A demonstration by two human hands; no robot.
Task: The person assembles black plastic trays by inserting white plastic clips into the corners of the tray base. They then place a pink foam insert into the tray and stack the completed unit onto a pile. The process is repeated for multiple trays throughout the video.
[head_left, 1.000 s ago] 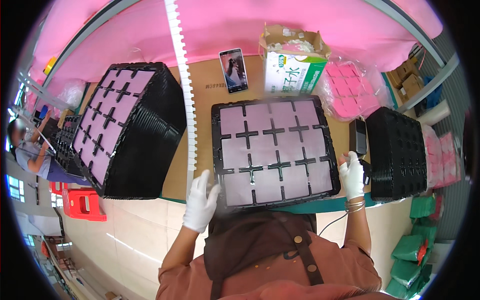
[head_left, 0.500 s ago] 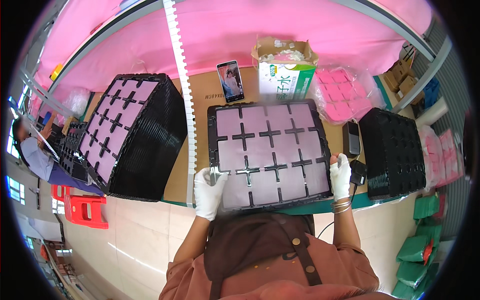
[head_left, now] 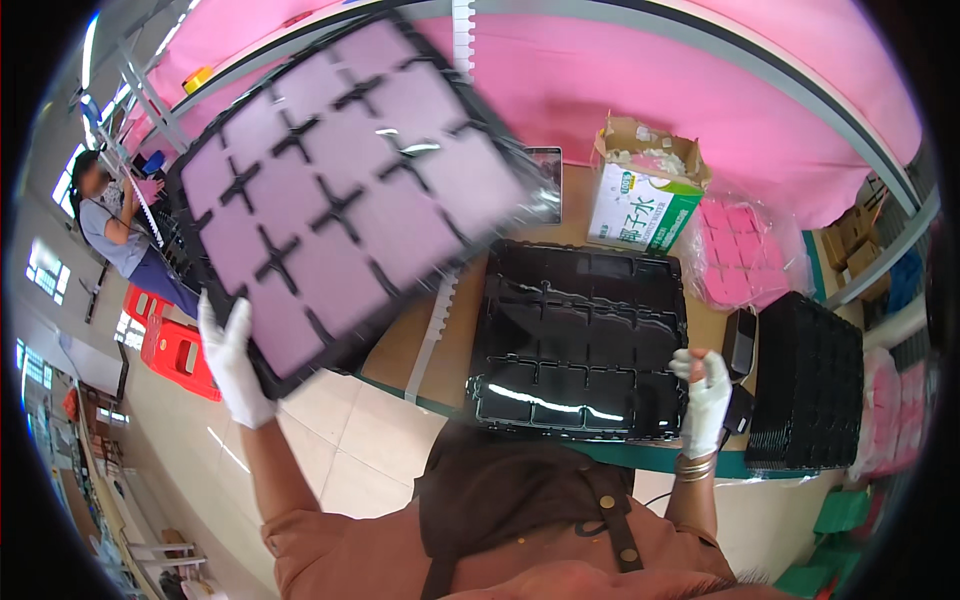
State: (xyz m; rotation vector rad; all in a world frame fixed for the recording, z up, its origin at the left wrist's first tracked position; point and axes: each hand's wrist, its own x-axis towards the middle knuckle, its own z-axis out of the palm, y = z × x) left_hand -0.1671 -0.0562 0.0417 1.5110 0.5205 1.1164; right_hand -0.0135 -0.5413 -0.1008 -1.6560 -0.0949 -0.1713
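My left hand (head_left: pixel 236 365), in a white glove, grips the near left corner of a black plastic tray (head_left: pixel 338 208) lined with lilac pads. The tray is raised and tilted over the left of the table, a little blurred. A second black compartment tray (head_left: pixel 580 335), shiny and without pads, lies on the table before me. Beside its right edge is my gloved right hand (head_left: pixel 704 405), with fingers loosely bent and apart and a bare fingertip showing. It holds nothing that I can see.
A stack of black trays (head_left: pixel 808 385) stands at the right. Behind lie bagged pink pads (head_left: pixel 742 250), an open carton (head_left: pixel 645 200) and a partly covered phone (head_left: pixel 547 180). A white notched strip (head_left: pixel 432 340) crosses the table. Red stools (head_left: pixel 180 355) and a seated person (head_left: pixel 115 225) are at left.
The lilac-padded tray has left the table in front of me and swung up to the left in my left hand. The unpadded black tray now shows there. My right hand stays near its right edge.
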